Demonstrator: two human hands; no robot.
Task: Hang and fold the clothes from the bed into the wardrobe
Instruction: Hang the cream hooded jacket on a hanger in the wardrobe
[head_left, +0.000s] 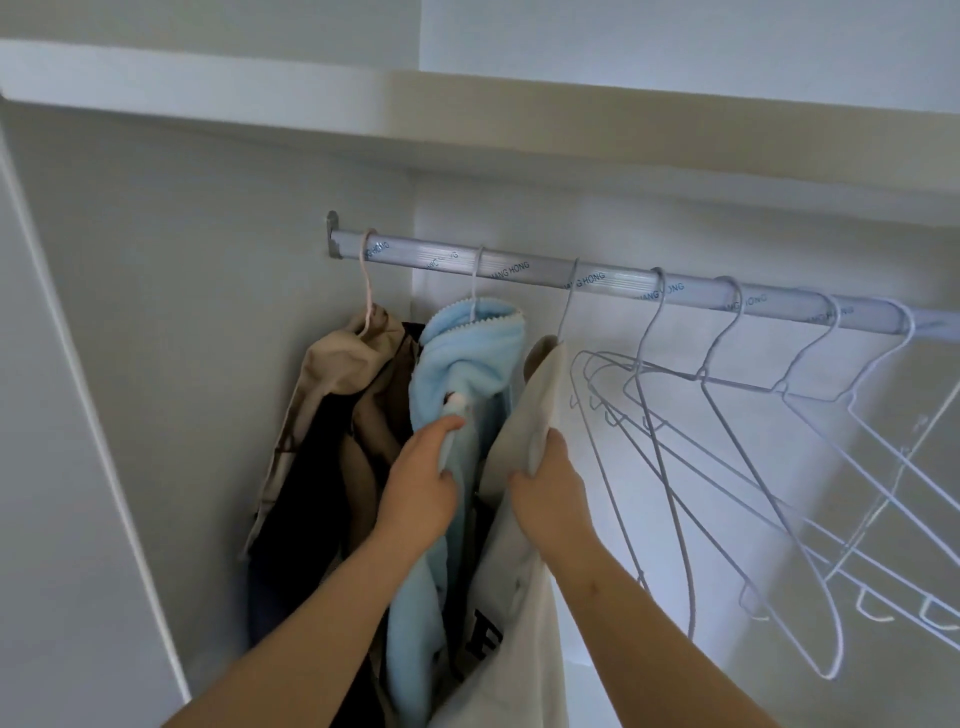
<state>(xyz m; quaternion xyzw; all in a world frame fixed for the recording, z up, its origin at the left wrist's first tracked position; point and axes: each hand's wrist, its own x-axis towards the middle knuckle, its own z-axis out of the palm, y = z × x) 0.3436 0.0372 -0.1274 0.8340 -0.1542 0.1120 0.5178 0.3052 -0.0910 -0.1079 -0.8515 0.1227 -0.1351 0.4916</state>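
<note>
Inside the white wardrobe a metal rail (519, 273) carries three hung garments at its left end. A beige and dark garment (337, 415) hangs furthest left. Beside it hangs a fluffy light blue garment (467, 358), and my left hand (421, 483) grips its fabric at mid height. To the right hangs a cream garment (524, 431) with dark lettering low down. My right hand (550, 483) grips its right edge just below the shoulder. Both forearms reach up from the bottom of the view.
Several empty white wire hangers (727, 467) hang along the rail to the right of the cream garment. A white shelf (260, 98) runs above the rail. The wardrobe's left side wall (104, 364) stands close to the beige garment.
</note>
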